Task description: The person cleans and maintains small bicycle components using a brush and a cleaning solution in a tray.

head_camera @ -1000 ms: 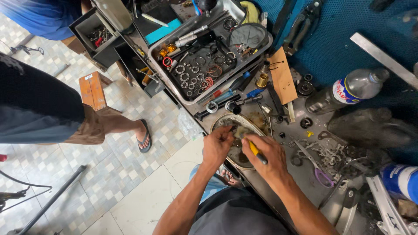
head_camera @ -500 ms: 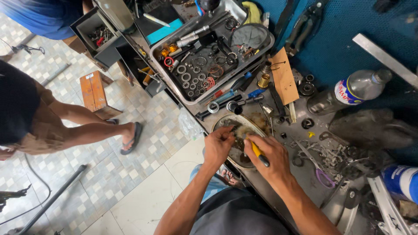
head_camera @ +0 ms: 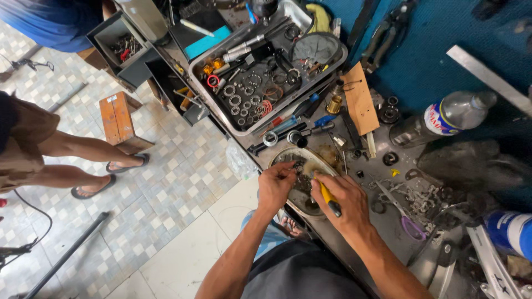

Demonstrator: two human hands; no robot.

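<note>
I look down at a cluttered metal workbench. My left hand [head_camera: 275, 185] pinches a small dark metal part in a shallow round pan [head_camera: 310, 156] at the bench's front edge. My right hand [head_camera: 342, 204] is closed around a yellow-handled tool [head_camera: 328, 197], whose tip points into the same pan beside the left fingers. The pan holds greasy dark parts, partly hidden by both hands.
A metal tray [head_camera: 217, 105] of bearings, rings and tools lies behind the pan. A wooden block [head_camera: 359, 99], a plastic bottle [head_camera: 443, 117], purple-handled scissors [head_camera: 403, 215] and a blue can [head_camera: 510, 231] lie to the right. Another person's sandalled legs [head_camera: 83, 160] stand on the tiled floor by a wooden stool [head_camera: 117, 119].
The other person's legs have shifted left across the tiles. My hands stay over the pan with only small finger movements.
</note>
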